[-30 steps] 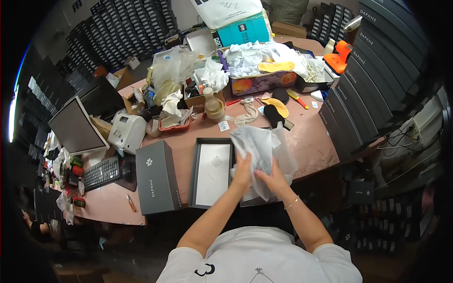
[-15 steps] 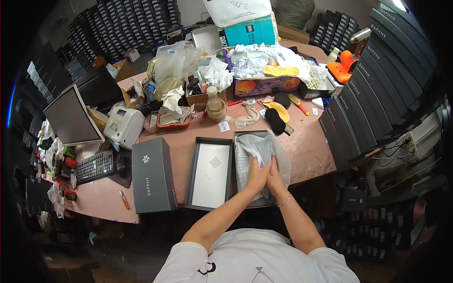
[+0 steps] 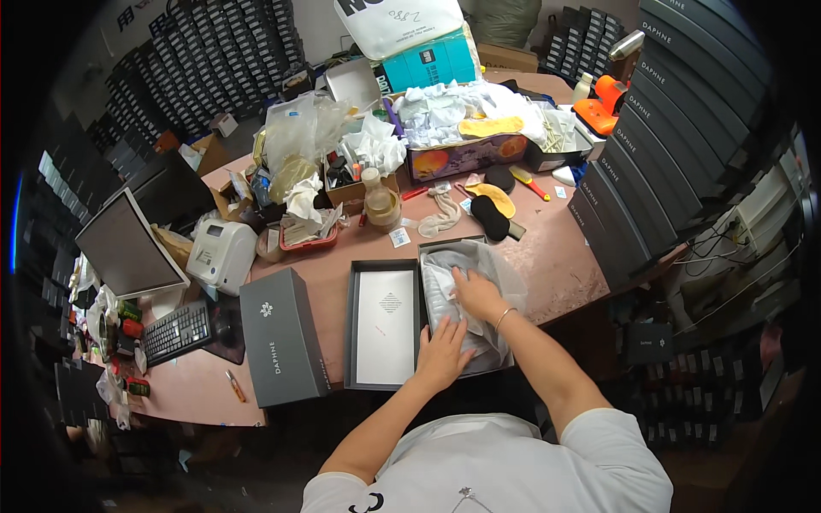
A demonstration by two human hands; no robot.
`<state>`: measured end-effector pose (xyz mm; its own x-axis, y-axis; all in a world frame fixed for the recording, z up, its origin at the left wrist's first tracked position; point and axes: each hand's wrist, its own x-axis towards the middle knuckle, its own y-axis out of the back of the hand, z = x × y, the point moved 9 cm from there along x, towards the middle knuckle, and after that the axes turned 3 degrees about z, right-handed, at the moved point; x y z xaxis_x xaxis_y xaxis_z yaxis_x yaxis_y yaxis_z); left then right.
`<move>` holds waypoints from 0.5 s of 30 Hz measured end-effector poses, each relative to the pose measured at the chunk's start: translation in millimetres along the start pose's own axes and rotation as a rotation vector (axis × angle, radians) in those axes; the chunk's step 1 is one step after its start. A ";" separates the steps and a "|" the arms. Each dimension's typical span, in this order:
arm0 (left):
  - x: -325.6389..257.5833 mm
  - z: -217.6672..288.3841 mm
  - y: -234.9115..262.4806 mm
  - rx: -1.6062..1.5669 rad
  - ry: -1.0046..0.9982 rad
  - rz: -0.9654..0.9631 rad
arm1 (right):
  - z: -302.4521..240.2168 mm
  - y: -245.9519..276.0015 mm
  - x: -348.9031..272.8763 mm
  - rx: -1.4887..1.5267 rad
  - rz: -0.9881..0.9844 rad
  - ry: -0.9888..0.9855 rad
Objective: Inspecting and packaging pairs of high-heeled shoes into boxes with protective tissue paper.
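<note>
A bundle of white wrapping paper (image 3: 438,286) is lying inside an open dark box (image 3: 430,245), and we are finding both bare hands on top of it. The left hand (image 3: 442,353) is resting at the near left part of the open box, palm down; its grip is standing wide open, fingers spread, with hold of nothing that we are seeing. The right hand (image 3: 481,297) is resting farther up, over the middle of the open box; its grip is loosely open, fingers parted and slightly bent on the paper, and we are not able to tell whether a fold is caught beneath them. A bracelet (image 3: 505,317) is circling the right wrist.

Just beside the open box, on its left, a shallow dark tray (image 3: 351,342) is holding a white sheet (image 3: 385,333); farther left of the open box, a closed grey box (image 3: 284,350) is sitting on the pinkish worktop (image 3: 577,278). Beyond the open box, we are noticing a black oval pad (image 3: 489,217) lying against a yellow one (image 3: 501,202). Well to the right of the open box, a tall stack of dark boxes (image 3: 637,175) is rising
</note>
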<state>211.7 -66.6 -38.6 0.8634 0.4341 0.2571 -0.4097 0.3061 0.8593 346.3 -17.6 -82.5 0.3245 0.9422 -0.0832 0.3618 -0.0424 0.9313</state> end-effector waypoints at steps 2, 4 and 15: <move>-5.7 3.0 2.3 -0.033 0.022 -0.029 | 18.0 -10.4 7.5 -0.028 0.023 0.118; -15.3 7.7 1.7 0.035 -0.022 0.003 | 14.0 -7.3 -0.7 -0.060 0.004 0.125; -11.1 22.0 -12.0 0.046 -0.147 -0.098 | -29.2 50.3 -0.3 -0.343 0.262 0.055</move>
<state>213.6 -93.7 -42.0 0.9336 0.2746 0.2303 -0.3107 0.3001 0.9019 338.9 -10.2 -25.2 0.3167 0.9308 0.1824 -0.0414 -0.1785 0.9831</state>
